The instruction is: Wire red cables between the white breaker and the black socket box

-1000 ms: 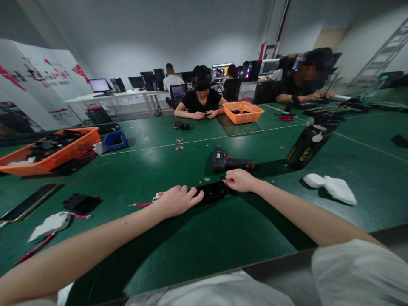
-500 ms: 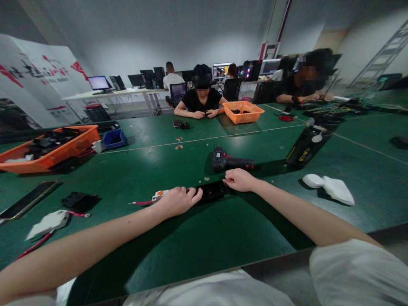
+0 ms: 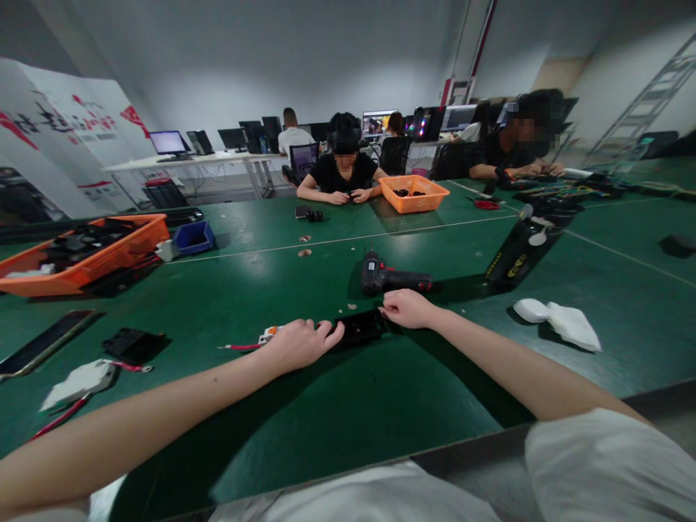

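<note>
- L hand (image 3: 299, 341), mid-frame: over left end of the black part (image 3: 359, 328); fingers bent, thumb & index near its top. How firm the hold is, can't tell.
- R hand (image 3: 407, 308), just right of centre: fingers curled in close, tips at the part's right end. Whether anything's pinched betw. them, can't tell.
- Black part: lies on the green counter (image 3: 326, 435), centre frame, betw. both hands.
- Change: L fingers more gathered now vs. spread approx. 1 sec ago; R hand pretty much same pose. View's drifted a touch, prob. head mvmt.
- Meaning (my read): L seems to be steadying the part while R does fine work at its end; no big progress visible.
- Nearby: drill (image 3: 394, 278) just above R hand in frame; white unit w/ orange bit (image 3: 270, 332) & red wire (image 3: 243, 347) left of L hand.
- Lower left: white module (image 3: 81, 384), black block (image 3: 130, 344), phone (image 3: 46, 342).
- Right side: white item (image 3: 573, 326), approx. level w/ the part, well apart from it.
</note>
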The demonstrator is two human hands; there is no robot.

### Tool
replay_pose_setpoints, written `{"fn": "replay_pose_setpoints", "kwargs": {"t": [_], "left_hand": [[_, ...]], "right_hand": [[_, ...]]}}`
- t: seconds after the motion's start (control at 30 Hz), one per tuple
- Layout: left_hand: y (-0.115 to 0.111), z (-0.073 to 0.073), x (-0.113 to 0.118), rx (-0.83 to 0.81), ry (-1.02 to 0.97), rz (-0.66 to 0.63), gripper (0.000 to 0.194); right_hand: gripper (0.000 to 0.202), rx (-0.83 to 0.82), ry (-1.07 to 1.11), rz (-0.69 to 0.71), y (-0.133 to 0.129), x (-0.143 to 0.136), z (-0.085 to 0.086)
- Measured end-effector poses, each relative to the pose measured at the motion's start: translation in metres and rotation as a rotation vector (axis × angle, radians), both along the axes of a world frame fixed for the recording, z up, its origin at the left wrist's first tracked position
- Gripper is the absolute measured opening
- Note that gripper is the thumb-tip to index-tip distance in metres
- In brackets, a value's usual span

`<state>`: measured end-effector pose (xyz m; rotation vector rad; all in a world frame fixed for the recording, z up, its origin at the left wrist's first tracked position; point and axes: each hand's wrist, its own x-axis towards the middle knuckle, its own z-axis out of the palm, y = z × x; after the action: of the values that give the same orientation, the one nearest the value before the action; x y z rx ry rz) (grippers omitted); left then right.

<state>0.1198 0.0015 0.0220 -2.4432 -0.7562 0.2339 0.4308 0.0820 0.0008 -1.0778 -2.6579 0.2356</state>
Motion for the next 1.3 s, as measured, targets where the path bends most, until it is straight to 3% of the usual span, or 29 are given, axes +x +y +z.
{"fn": "replay_pose_setpoints", "kwargs": {"t": [0.33, 0.77, 0.87, 1.03, 1.2, 1.3], "left_hand": [[0.002, -0.009, 0.004, 0.030, -0.124, -0.001, 0.043], [0.014, -0.010, -0.001, -0.005, -0.137, -0.012, 0.040], [0.017, -0.005, 0.000, -0.095, -0.173, 0.097, 0.040], [0.023, 0.006, -0.009, -0.268, -0.224, 0.424, 0.042], [0.039, 0.008, -0.043, -0.377, -0.331, 0.771, 0.047], [0.055, 0.008, -0.073, -0.347, -0.386, 0.896, 0.051]], "right_hand": [[0.039, -0.010, -0.007, -0.006, 0.001, 0.000, -0.002], [0.035, 0.002, 0.000, 0.000, 0.003, 0.001, -0.006], [0.036, -0.002, 0.006, 0.002, 0.003, 0.001, -0.005], [0.044, 0.004, 0.028, 0.015, 0.003, 0.001, -0.005], [0.045, -0.007, 0.034, 0.018, 0.004, 0.002, -0.007], [0.046, -0.015, 0.035, 0.014, 0.004, 0.003, -0.007]]}}
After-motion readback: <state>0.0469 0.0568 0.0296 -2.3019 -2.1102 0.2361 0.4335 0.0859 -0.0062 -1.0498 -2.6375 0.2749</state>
